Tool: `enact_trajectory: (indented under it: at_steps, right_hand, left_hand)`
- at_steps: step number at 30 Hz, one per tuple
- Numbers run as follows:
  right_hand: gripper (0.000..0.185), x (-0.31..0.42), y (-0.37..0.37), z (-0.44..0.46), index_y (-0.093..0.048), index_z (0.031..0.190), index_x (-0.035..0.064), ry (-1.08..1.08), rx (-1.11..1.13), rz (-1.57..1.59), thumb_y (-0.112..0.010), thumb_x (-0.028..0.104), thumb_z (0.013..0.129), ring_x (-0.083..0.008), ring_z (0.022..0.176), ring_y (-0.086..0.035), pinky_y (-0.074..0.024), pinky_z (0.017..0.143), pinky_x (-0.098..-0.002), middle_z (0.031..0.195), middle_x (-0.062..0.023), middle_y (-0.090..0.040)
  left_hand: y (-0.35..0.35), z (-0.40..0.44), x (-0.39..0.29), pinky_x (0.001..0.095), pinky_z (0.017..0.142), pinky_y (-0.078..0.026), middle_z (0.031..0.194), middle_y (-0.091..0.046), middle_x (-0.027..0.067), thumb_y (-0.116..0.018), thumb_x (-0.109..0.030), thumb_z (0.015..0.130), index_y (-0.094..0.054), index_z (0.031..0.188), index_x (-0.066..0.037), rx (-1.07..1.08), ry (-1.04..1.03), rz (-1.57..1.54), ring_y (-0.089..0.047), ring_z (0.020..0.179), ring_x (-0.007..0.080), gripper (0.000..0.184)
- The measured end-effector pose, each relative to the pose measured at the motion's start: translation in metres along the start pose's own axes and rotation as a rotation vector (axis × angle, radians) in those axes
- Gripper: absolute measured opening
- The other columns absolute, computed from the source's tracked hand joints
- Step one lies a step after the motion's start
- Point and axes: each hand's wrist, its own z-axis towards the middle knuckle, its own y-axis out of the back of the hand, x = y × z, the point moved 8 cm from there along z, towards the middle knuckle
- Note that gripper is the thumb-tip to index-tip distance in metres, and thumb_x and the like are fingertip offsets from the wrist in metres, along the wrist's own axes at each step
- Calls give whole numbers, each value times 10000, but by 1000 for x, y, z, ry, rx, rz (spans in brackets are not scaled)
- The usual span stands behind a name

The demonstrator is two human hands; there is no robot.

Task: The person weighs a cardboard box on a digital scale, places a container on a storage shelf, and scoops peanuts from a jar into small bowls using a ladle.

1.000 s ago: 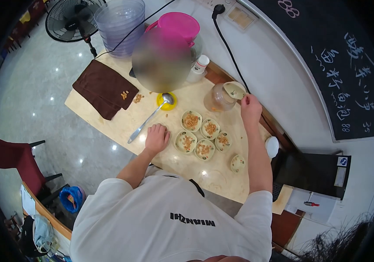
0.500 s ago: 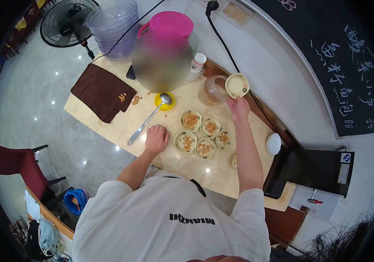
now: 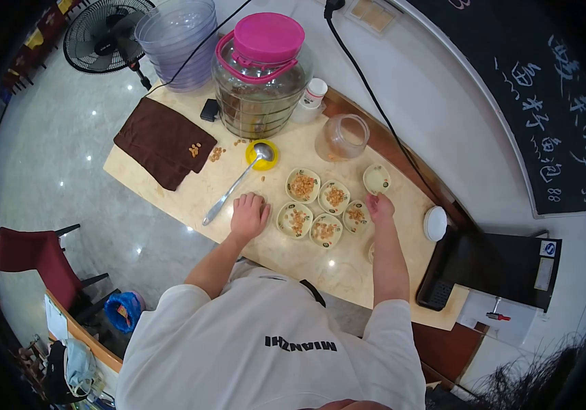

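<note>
My right hand point(image 3: 380, 207) grips the near rim of a small cream bowl point(image 3: 377, 178), which looks empty inside. Whether this bowl touches the table is unclear. Left of it sits a cluster of similar bowls, among them one bowl point(image 3: 303, 185) and another bowl point(image 3: 326, 231), with small orange-brown pieces, perhaps nuts, in them. Another bowl is mostly hidden behind my right forearm. My left hand point(image 3: 250, 215) lies on the tabletop with its fingers apart, holding nothing. Near it a metal ladle point(image 3: 228, 191) rests with its head on a yellow dish point(image 3: 270, 158).
A clear open jar point(image 3: 342, 139) and a big glass jar with a pink lid point(image 3: 263, 75) stand at the back. Loose pieces lie beside a brown cloth point(image 3: 163, 143). White lids or dishes point(image 3: 435, 223) and a black device point(image 3: 487, 270) are right. A black cable point(image 3: 375, 96) hangs behind.
My right hand has come down and toward me with the bowl, from beside the open jar to near the other bowls. My left hand stays in place.
</note>
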Motion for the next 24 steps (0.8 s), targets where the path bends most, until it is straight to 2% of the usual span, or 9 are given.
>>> enact_trajectory:
  at_steps: [2, 5, 15, 17, 18, 20, 22, 23, 24]
  right_hand:
    - [165, 1, -6, 7, -530, 1105, -32, -32, 46, -88, -525, 108, 1017, -220, 805, -647, -633, 735, -342, 946, -133, -599]
    - [158, 6, -10, 17, -523, 1098, -32, -41, 4, -170, -530, 103, 1016, -209, 770, -644, -636, 717, -342, 946, -128, -598]
    - [159, 0, 5, 16, -595, 1085, -10, -26, 30, -76, -600, 105, 975, -230, 817, -660, -618, 705, -335, 913, -113, -635]
    - [196, 30, 16, -37, -642, 1081, 3, 347, -86, -445, -646, 150, 951, -218, 829, -659, -571, 684, -326, 916, -100, -651]
    - [196, 26, 34, -45, -642, 1081, 3, 343, -98, -444, -646, 150, 951, -218, 829, -659, -571, 684, -326, 916, -100, -651]
    - [347, 49, 64, -92, -616, 1201, 0, 855, -270, -774, -694, 174, 911, -245, 917, -652, -534, 771, -359, 994, -104, -662]
    - [372, 51, 101, -133, -611, 1204, -10, 938, -478, -1009, -699, 179, 896, -267, 1002, -618, -497, 877, -378, 1074, -143, -650]
    - [372, 45, 119, -142, -611, 1204, -10, 931, -490, -1009, -699, 179, 896, -267, 1002, -618, -497, 877, -378, 1074, -143, -650]
    - [378, 42, 137, -156, -609, 1198, -20, 955, -662, -1159, -701, 184, 894, -265, 1027, -602, -487, 898, -392, 1096, -150, -639]
  left_hand:
    - [-2, 0, 1, 447, 842, -375, 959, -564, 108, -628, -251, 905, -573, 997, -71, 11, 12, 6, -523, 938, 311, 210]
    - [-3, -1, 2, 453, 854, -376, 967, -566, 109, -627, -267, 907, -580, 995, -76, 23, 30, 7, -524, 949, 311, 216]
    - [-6, -1, 1, 449, 843, -375, 969, -567, 105, -639, -254, 893, -584, 992, -77, 26, 14, 66, -524, 952, 309, 210]
    - [-8, -1, 0, 448, 839, -375, 972, -567, 103, -639, -252, 892, -584, 992, -77, 33, 11, 57, -524, 949, 310, 209]
    - [-8, -1, 0, 448, 835, -374, 974, -567, 101, -639, -251, 891, -583, 992, -77, 28, 16, 55, -524, 947, 310, 209]
    - [-10, 0, 1, 448, 833, -373, 978, -567, 99, -640, -250, 891, -583, 992, -79, 39, 16, 61, -524, 945, 309, 207]
    - [-11, 0, 1, 448, 831, -371, 982, -567, 97, -642, -250, 890, -583, 992, -81, 48, 12, 68, -524, 943, 308, 206]
    - [-11, 0, 1, 449, 830, -370, 984, -567, 96, -643, -249, 890, -584, 992, -83, 50, 15, 71, -525, 941, 307, 203]
    - [-11, 0, 0, 449, 829, -369, 986, -567, 95, -644, -248, 890, -584, 992, -86, 50, 16, 74, -525, 940, 307, 201]
